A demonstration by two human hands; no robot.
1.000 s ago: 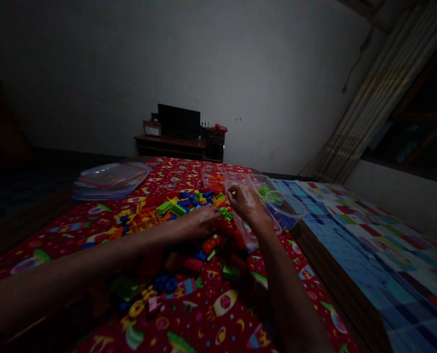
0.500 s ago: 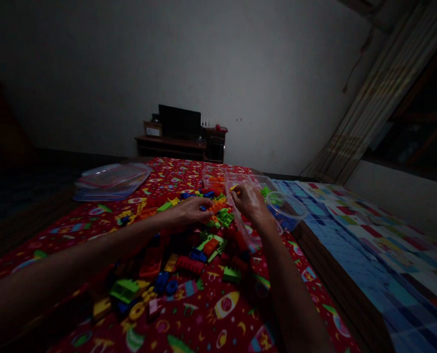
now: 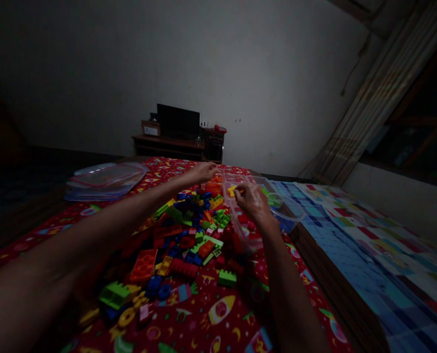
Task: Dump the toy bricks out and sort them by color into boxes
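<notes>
Many loose blocks (image 3: 206,249) leave cloth (image 3: 255,314) bare toward the wooden edge (image 3: 338,284).

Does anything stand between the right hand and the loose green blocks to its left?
Yes: in this view, the left edge of a clear container runs between the right hand and those green blocks. Whether it would obstruct the hand is unclear, since the picture does not settle their heights. Nothing else visible stands between them.
</notes>
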